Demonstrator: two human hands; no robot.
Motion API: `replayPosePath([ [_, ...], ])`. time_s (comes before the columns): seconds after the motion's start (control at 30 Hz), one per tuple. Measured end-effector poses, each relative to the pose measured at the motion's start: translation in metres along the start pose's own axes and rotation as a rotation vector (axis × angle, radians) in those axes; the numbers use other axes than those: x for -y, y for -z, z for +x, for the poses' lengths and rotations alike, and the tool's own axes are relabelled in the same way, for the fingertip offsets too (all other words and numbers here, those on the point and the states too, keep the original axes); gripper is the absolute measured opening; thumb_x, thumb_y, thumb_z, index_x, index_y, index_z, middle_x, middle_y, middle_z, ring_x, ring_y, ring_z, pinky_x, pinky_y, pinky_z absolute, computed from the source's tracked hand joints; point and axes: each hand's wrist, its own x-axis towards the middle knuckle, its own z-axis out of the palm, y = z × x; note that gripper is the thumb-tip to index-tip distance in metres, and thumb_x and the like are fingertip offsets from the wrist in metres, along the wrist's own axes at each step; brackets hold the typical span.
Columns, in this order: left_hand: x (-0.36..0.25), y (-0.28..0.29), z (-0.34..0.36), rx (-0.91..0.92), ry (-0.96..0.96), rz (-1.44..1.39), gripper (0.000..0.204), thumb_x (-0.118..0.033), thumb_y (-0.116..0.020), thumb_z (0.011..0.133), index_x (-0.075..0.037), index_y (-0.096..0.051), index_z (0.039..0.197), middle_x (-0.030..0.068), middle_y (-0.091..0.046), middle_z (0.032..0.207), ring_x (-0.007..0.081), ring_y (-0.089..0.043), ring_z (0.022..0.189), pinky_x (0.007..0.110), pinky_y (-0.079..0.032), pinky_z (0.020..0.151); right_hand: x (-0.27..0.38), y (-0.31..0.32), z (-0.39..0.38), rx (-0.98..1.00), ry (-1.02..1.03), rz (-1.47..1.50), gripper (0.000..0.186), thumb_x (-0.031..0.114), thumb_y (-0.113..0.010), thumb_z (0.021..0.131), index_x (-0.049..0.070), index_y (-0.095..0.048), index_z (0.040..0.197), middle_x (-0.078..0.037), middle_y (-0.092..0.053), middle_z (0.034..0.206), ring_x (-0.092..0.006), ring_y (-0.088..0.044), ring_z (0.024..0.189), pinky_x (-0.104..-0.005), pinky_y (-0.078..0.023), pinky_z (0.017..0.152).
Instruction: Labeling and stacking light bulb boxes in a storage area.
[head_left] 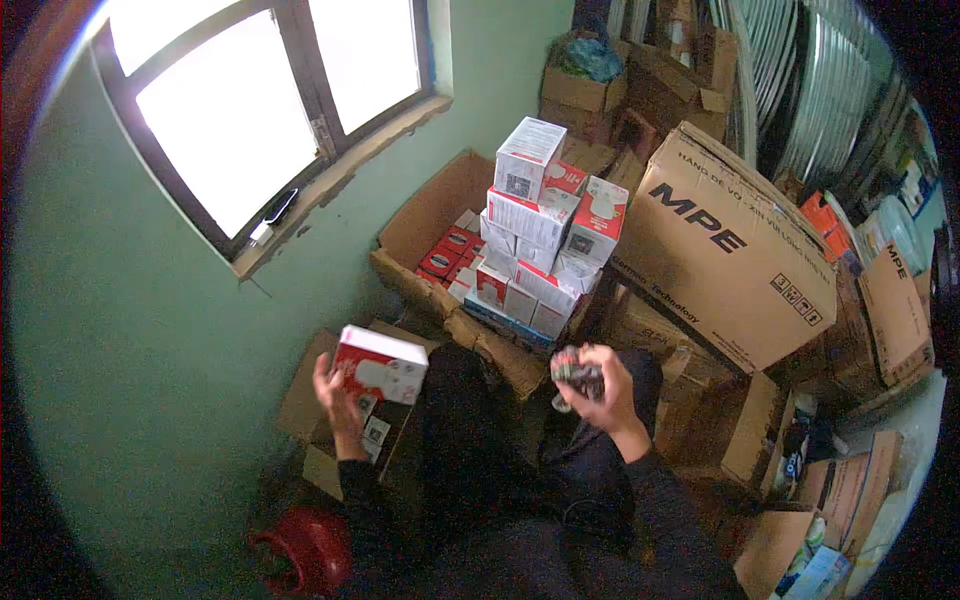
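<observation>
Two hands work over dark-trousered knees. Left hand [338,400] grips a red-and-white carton [380,364] by the green wall [150,380]; right hand [605,385] is closed around a small dark bundle [575,372], below stacked matching cartons [545,230] and a large cardboard box [725,250].

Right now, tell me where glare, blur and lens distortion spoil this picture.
Head view: the window panes are blown out white; the dark object in the right hand is motion-blurred; the red-and-white cardboard box in the left hand stays fairly sharp; straight edges bow toward the black fisheye rim; the lower area lies in shadow.
</observation>
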Motion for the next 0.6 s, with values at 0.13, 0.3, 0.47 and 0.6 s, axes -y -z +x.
replayPosePath([
  [0.13,0.033,-0.089,-0.036,0.299,0.237,-0.562,0.048,-0.036,-0.06,0.103,-0.003,-0.058,0.139,0.0097,-0.068,0.125,0.0252,-0.066,0.117,0.043,-0.053,0.104,0.029,-0.036,0.025,-0.176,-0.175,0.341,0.061,0.025,-0.09,0.083,0.008,-0.059,0.132,-0.013,-0.072,0.118,-0.0251,-0.072,0.108,-0.0407,-0.057,0.096],
  [0.3,0.07,-0.155,-0.111,0.23,0.705,-0.467,0.061,-0.048,-0.043,0.111,-0.002,-0.055,0.148,0.0164,-0.068,0.138,0.0316,-0.067,0.124,0.045,-0.052,0.11,0.042,-0.08,-0.011,0.02,0.138,0.155,0.058,0.037,-0.09,0.079,0.007,-0.068,0.123,-0.016,-0.067,0.125,-0.0402,-0.059,0.127,-0.0528,-0.046,0.11],
  [0.47,0.085,-0.166,-0.127,0.569,0.77,-0.273,0.063,-0.049,-0.038,0.113,-0.005,-0.044,0.159,0.0148,-0.06,0.15,0.0266,-0.063,0.131,0.042,-0.051,0.112,0.001,-0.082,-0.041,0.012,-0.075,0.098,0.067,0.058,-0.085,0.078,0.015,-0.069,0.127,-0.017,-0.057,0.133,-0.0381,-0.049,0.13,-0.0528,-0.034,0.114],
  [0.6,0.096,-0.177,-0.118,0.495,0.943,-0.226,0.063,-0.054,-0.04,0.113,-0.005,-0.054,0.151,0.0135,-0.066,0.141,0.0274,-0.068,0.123,0.044,-0.053,0.109,0.003,-0.082,-0.051,-0.044,-0.197,0.034,0.06,0.051,-0.086,0.079,0.011,-0.071,0.123,-0.012,-0.053,0.114,-0.0347,-0.051,0.113,-0.0507,-0.04,0.103],
])
